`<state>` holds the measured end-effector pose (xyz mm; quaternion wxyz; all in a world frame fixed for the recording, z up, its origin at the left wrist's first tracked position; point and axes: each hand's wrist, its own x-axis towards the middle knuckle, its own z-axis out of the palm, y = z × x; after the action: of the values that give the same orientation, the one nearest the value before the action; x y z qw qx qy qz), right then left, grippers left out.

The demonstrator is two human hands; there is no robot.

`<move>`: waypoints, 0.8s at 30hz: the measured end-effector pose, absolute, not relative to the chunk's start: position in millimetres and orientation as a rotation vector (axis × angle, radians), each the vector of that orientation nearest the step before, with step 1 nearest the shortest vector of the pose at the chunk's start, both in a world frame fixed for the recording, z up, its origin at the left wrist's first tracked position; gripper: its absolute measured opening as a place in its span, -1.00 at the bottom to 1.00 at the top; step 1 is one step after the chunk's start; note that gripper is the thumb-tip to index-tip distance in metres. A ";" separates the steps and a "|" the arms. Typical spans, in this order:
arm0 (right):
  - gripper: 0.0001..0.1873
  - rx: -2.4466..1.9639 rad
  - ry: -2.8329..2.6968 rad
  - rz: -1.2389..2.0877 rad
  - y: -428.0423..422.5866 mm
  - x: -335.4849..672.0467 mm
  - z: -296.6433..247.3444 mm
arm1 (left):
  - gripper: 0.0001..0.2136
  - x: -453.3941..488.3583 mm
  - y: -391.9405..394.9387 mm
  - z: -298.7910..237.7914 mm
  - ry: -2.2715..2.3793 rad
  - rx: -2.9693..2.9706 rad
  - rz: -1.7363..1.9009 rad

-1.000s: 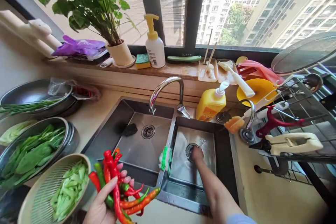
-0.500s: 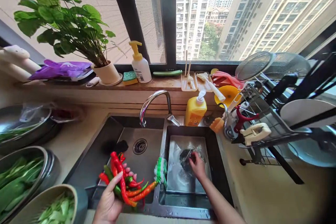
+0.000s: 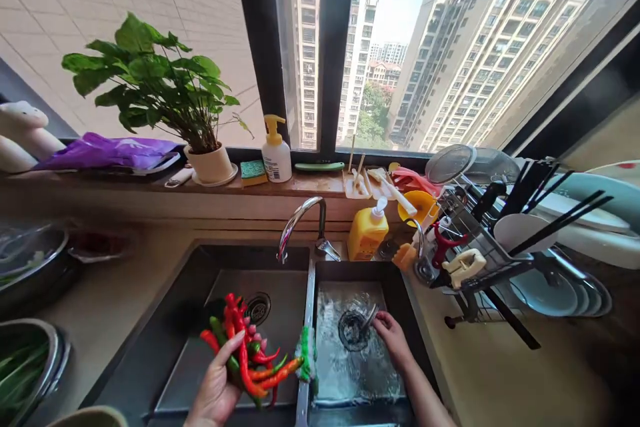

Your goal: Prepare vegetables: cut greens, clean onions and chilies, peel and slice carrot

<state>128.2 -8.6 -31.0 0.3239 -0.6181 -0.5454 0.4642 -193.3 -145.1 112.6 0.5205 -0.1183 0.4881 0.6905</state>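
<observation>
Now the right hand [image 3: 393, 337] has drawn the drain cover [image 3: 370, 316] aside.

Metal bowl [image 3: 51, 339] cut off at left, container [image 3: 90, 411] at bottom, left hand [image 3: 219, 383] partly behind peppers [image 3: 244, 361]

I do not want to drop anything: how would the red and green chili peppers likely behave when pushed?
The glossy red and green chili peppers may feel slippery. Pointing different ways in the left hand, they could shift separately. Being slender, each is probably light.
</observation>
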 end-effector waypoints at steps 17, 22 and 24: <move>-0.75 -2.005 -2.377 0.436 152.3 -64.7 133.6 | -0.81 -208.5 -126.3 67.7 1.298 -0.275 1.497; -0.74 -2.021 -2.482 0.530 170.7 -71.4 115.1 | -0.84 -204.4 -111.6 59.4 1.301 -0.258 1.522; -0.75 -1.963 -2.524 0.503 166.3 -66.5 118.6 | -0.88 -203.3 -103.3 54.3 1.276 -0.279 1.512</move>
<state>-66.5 166.3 118.6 -0.0475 -0.6059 -0.7788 0.1551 -203.3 -103.3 54.3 0.5413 -0.1172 0.5369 0.6364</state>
